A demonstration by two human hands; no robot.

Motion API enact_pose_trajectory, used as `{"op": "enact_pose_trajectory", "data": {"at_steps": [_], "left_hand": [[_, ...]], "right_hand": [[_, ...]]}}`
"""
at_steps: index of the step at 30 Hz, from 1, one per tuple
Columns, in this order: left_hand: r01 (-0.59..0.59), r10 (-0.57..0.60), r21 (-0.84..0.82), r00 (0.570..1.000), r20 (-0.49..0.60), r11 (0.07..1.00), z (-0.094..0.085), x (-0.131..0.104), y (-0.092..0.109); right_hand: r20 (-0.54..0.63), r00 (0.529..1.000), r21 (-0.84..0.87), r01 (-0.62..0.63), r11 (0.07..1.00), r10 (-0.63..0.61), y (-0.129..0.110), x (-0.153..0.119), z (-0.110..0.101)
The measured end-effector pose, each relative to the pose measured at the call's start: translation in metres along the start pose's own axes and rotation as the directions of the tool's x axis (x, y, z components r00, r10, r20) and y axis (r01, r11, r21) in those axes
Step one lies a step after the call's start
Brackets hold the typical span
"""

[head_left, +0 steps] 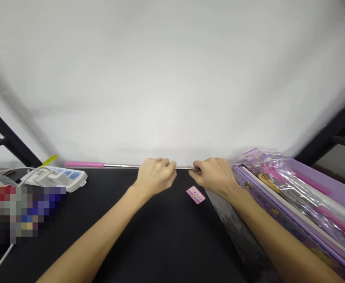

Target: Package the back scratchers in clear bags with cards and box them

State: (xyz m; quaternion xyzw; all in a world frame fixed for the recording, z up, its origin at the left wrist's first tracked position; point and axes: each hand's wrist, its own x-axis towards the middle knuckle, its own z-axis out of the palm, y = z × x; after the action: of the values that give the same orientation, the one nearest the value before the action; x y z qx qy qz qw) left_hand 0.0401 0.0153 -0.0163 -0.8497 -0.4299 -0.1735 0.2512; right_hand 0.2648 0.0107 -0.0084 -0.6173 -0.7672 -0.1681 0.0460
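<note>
A thin silver telescopic rod (122, 166) with a pink handle runs level across the far edge of the black tabletop (160, 236), its handle end to the left. My left hand (156, 177) is closed around the rod near its middle. Farther right, my right hand (213, 175) pinches the narrow end of the rod between thumb and fingers. Its tip is hidden in that hand. Just below the right hand, a small pink printed card (195, 195) lies flat on the table.
A white power strip (72, 179) with cables sits at the left, beside blurred-out packaging (28, 212). On the right stands a purple box (316, 173) holding plastic-wrapped pink rods (334, 220). A white wall (166, 78) rises behind the table, and black frame bars (10, 137) flank it.
</note>
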Motion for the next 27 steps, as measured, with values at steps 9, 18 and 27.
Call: {"op": "enact_pose_trajectory", "data": {"at_steps": [9,18,27], "left_hand": [[0.246,-0.258,0.111,0.959,0.120,0.963,-0.006,-0.023,-0.043],[0.115,-0.093,-0.223,0.990,0.106,0.968,0.002,-0.006,0.004],[-0.033,0.053,-0.238,0.996,0.077,0.971,0.008,-0.009,0.024]], "right_hand": [[0.047,0.989,-0.063,-0.134,0.989,0.137,0.043,-0.002,0.011],[0.003,1.000,-0.039,-0.018,0.999,0.018,-0.020,0.001,-0.008],[0.000,0.991,0.053,0.135,0.989,-0.135,-0.045,-0.004,-0.002]]}}
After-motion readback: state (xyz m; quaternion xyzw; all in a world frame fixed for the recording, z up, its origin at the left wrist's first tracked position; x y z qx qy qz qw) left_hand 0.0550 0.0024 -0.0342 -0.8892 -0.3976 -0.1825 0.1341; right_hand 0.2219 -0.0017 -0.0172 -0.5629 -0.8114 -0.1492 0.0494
